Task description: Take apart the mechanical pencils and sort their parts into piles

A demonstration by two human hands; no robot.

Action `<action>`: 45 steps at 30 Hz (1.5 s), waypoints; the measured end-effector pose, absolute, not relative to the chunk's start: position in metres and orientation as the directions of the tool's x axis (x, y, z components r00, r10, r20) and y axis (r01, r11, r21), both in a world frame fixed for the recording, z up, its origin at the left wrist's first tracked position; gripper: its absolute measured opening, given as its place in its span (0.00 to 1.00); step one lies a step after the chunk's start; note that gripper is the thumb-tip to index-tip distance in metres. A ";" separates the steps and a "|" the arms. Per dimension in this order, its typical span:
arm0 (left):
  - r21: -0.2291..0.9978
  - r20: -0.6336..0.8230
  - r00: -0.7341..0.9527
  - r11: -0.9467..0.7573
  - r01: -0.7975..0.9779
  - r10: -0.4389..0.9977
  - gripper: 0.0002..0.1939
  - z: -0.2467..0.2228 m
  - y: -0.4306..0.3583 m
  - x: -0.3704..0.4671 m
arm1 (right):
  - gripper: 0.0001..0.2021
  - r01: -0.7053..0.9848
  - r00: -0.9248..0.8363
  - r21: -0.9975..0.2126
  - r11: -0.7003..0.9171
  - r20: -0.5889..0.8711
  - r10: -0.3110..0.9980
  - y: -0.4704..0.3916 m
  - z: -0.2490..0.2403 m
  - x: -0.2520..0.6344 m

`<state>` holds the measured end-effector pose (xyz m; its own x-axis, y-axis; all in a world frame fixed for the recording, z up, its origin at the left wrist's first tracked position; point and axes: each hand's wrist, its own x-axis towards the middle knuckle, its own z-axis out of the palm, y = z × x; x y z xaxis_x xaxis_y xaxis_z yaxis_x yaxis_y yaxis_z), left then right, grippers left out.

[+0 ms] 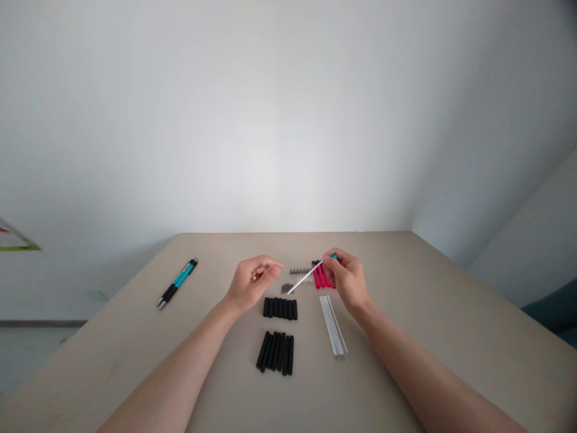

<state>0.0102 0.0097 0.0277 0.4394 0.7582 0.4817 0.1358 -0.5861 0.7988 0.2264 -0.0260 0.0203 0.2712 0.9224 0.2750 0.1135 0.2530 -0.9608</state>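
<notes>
My right hand [348,278] is closed around a pen piece with a teal part [333,256] at the fingers. A thin white refill [304,278] sticks out of that grip, slanting down to the left. Opposite it, my left hand [255,281] holds its thumb and forefinger pinched together, just left of the refill's tip. Whatever may be between those fingers is too small to make out. Below the hands lie a row of short black grips [280,308] and a row of longer black barrels [276,352].
Small springs [299,271], clear small parts [305,279] and grey metal tips [287,288] lie between the hands. Red pen barrels [319,276] sit partly behind my right hand. White refills [332,328] lie below it. Teal-and-black pens [178,284] rest at the left. A wall backs the table [383,240].
</notes>
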 end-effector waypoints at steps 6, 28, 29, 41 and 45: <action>0.831 0.449 0.402 -0.538 0.140 0.798 0.19 0.031 0.009 0.008 | 0.07 0.600 -0.073 -0.777 0.192 0.185 0.980 -0.030 0.033 0.234; 0.789 0.457 0.458 -0.585 0.186 0.762 0.16 0.025 0.014 0.005 | 0.07 0.868 -0.267 -0.422 0.264 0.052 0.962 -0.029 0.029 0.241; 0.789 0.459 0.458 -0.586 0.184 0.762 0.16 0.025 0.014 0.005 | 0.07 0.872 -0.264 -0.414 0.260 0.048 0.963 -0.029 0.028 0.241; 0.765 0.488 0.439 -0.612 0.201 0.754 0.17 0.031 0.009 0.008 | 0.07 0.831 -0.351 -0.451 0.327 0.033 0.936 -0.033 0.031 0.233; 0.770 0.478 0.441 -0.604 0.205 0.760 0.17 0.031 0.009 0.008 | 0.07 0.781 -0.457 -0.487 0.392 -0.017 0.889 -0.038 0.038 0.232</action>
<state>0.0081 0.0095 0.0311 0.4408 0.7595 0.4783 0.2048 -0.6039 0.7703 0.2323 -0.0378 0.0377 -0.4569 0.8894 -0.0166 0.7807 0.3920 -0.4866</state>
